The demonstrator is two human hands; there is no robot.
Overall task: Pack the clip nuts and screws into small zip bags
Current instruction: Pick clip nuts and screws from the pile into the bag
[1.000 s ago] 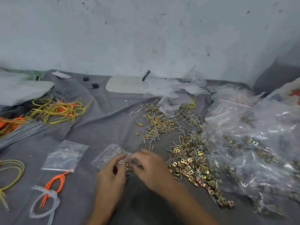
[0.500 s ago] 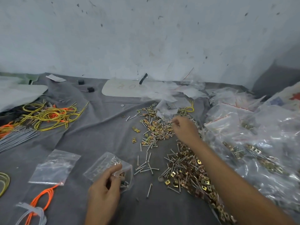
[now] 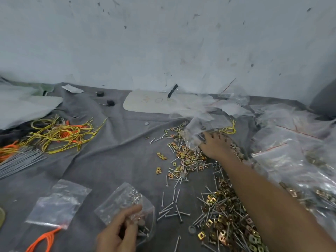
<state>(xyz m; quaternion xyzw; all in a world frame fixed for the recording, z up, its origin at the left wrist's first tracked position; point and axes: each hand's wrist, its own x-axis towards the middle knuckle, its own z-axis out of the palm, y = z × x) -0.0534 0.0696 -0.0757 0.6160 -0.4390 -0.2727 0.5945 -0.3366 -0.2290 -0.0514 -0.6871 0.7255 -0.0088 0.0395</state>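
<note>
Filling step: left hand (image 3: 118, 231) grips the small zip bag (image 3: 125, 202), near centre; right hand (image 3: 216, 146) reaches into the far pile of clip nuts and screws (image 3: 183, 157), grip unreadable. Next: pinch pieces, carry them bagward.

Light is coming soft and even, rather dim; its source cannot be told. The wall (image 3: 163, 42) is reading flat blue-grey. Screws (image 3: 174, 210) are casting only faint shadows on the cloth (image 3: 109, 160). The zip bag (image 3: 125, 200) and packed bags (image 3: 291, 160) are glinting white. The right hand (image 3: 216, 146) is blurring; frame edges are bowing outward.
</note>
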